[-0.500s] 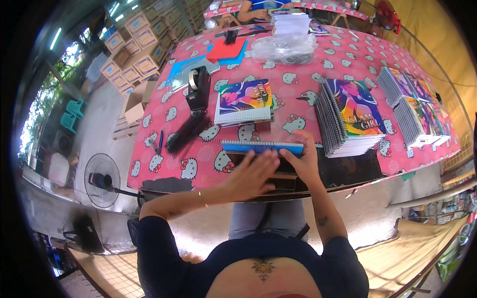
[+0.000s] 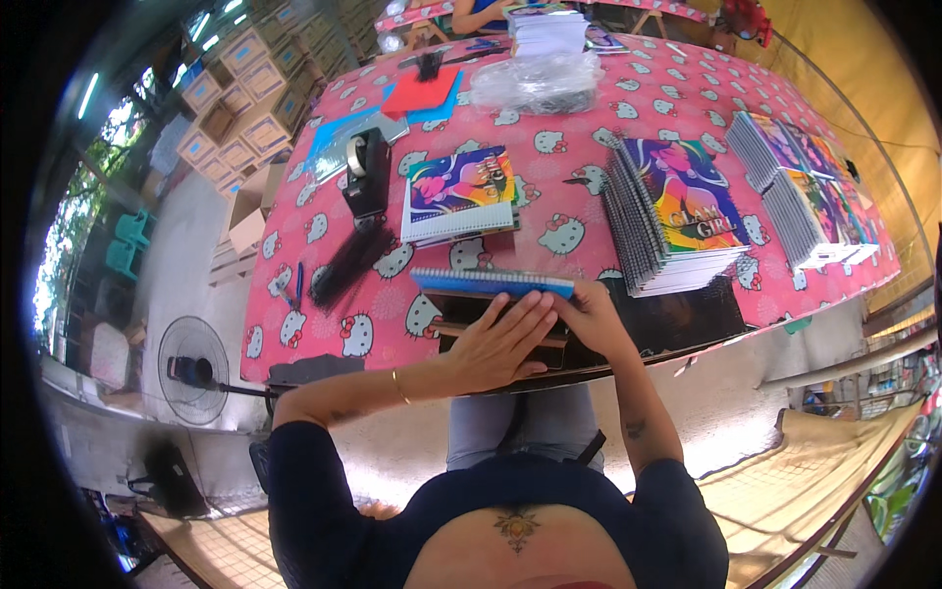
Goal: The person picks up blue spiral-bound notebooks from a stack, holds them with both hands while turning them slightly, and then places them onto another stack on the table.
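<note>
Left hand (image 2: 500, 339) flat, fingers spread, pressing dark stack (image 2: 461, 312) at near counter (image 2: 324, 294) edge — right hand (image 2: 589, 316) pinching blue-edged spiral notebook (image 2: 491, 282) standing atop stack. Fanned notebook pile (image 2: 672, 211) just right.

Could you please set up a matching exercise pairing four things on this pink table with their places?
Things:
1. tape dispenser
2. blue-edged notebook
3. clear plastic bundle
4. tall notebook stack

Places:
A. far end of the table
B. right of the hands
C. under the left hand and right hand
D. left of the single colourful notebook

Pairs: 1-D, 2-C, 3-A, 4-B
</note>
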{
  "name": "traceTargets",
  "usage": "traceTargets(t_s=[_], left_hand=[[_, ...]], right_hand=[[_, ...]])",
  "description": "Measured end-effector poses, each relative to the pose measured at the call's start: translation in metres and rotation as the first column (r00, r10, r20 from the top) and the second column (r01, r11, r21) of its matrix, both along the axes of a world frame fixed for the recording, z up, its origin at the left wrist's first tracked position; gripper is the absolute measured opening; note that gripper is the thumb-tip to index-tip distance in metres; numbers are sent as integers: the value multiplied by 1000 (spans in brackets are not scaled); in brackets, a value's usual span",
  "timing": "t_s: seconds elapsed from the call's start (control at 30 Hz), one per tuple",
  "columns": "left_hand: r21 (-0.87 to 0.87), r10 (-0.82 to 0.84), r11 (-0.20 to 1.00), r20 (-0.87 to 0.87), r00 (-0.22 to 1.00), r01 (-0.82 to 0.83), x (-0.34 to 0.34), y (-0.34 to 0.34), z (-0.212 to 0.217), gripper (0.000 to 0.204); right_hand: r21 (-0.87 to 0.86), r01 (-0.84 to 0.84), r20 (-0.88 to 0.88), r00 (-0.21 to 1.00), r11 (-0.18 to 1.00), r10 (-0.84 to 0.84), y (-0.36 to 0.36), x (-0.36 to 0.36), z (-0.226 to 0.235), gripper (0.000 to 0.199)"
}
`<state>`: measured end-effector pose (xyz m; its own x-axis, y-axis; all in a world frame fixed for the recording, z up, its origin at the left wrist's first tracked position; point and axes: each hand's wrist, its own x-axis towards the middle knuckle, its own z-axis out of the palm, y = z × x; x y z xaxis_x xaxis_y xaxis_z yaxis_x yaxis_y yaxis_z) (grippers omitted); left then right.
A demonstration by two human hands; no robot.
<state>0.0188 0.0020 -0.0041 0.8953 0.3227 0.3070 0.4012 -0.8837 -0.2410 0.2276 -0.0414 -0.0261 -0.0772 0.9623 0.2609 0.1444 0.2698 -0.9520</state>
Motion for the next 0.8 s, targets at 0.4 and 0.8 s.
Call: traceTargets(t_s=[0.4, 0.8], left_hand=[[-37, 25, 999, 166, 986, -19, 13, 9, 23, 81], [-306, 32, 943, 479, 877, 132, 21, 22, 41, 17]], right_hand=[[84, 61, 83, 994, 995, -68, -2, -7, 4, 23], [-22, 68, 42, 997, 997, -67, -7, 32, 40, 22]])
